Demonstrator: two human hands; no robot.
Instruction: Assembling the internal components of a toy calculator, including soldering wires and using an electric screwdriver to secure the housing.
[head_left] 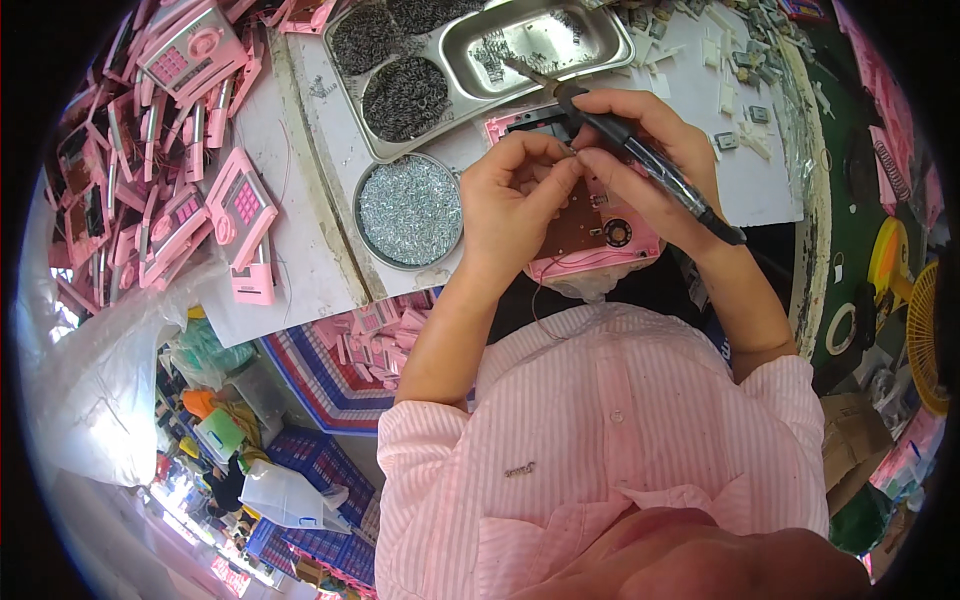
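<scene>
My right hand [660,150] is wrapped round a black electric screwdriver [640,150], its metal tip pointing up and to the left, away from the work. The thumb and fingertips of my left hand [520,195] are pinched together close to my right fingertips. Whatever they pinch is too small to make out. Beneath both hands lies an open pink plastic housing [645,240] with a brown board [575,235] and a round black part [618,233] inside. My hands cover much of it. A thin wire runs along its near edge.
To my left are a round tin of small silver screws [410,210] and heaped pink phone-like toys [190,220]. A metal tray [465,120] with dark springs stands beyond. White and grey small parts [735,130] are scattered at the right. A striped bin [330,385] holds pink pieces below the table.
</scene>
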